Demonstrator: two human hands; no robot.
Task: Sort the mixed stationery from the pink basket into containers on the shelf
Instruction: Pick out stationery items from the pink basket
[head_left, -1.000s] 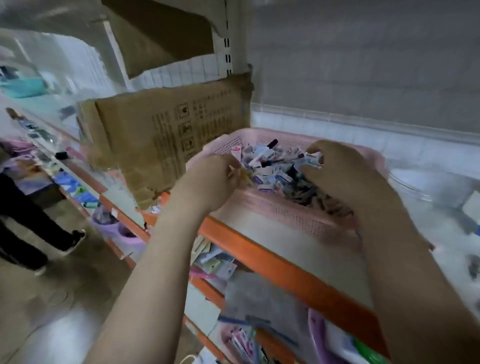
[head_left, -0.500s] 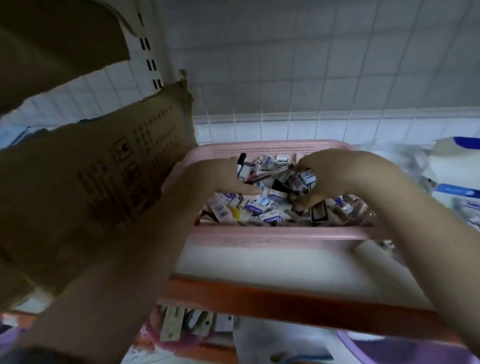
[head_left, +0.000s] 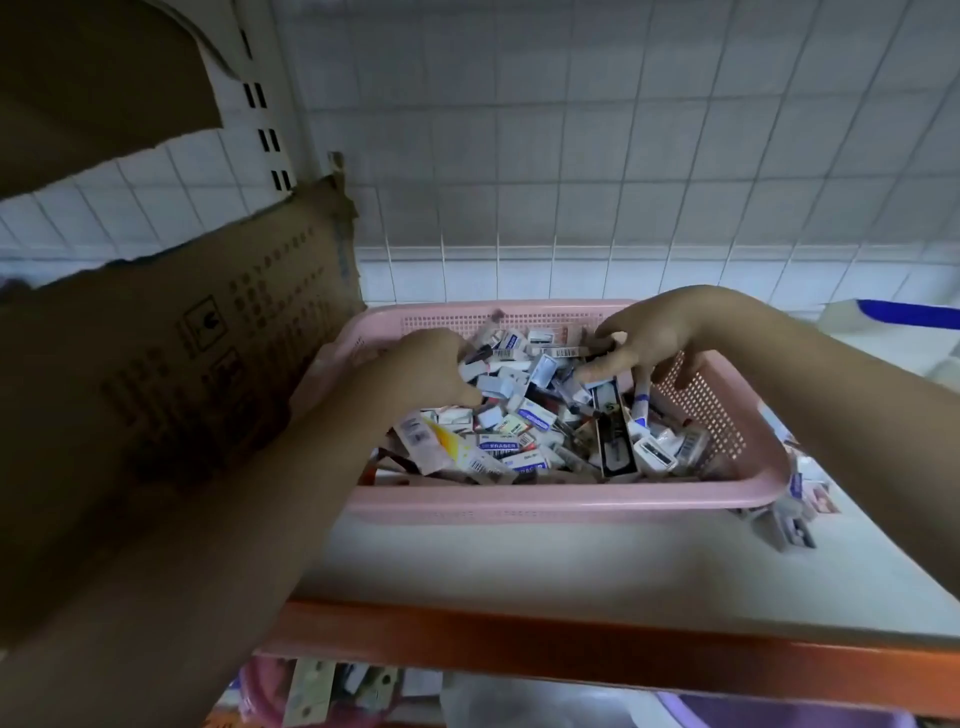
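Pink basket (head_left: 545, 501), perforated, is set on the white shelf (head_left: 519, 566) with orange front edge, filled with mixed stationery (head_left: 524, 421). "ERASER" is legible on one blue-white sleeve (head_left: 498, 446), below and between both hands. Left hand (head_left: 415, 374) is curled into the pile; its hold cannot be told. Right hand (head_left: 654, 338) is seen pinching a dark pen-like item (head_left: 597, 347). Printed cardboard box (head_left: 171, 364) is beside the left hand.

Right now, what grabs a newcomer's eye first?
The pink basket in the middle of the shelf, heaped with small boxed erasers and other stationery. Both hands are in it: the left hand curled over the pile on the basket's left side, the right hand picking at items near the back right. A big cardboard box stands just left of the basket.
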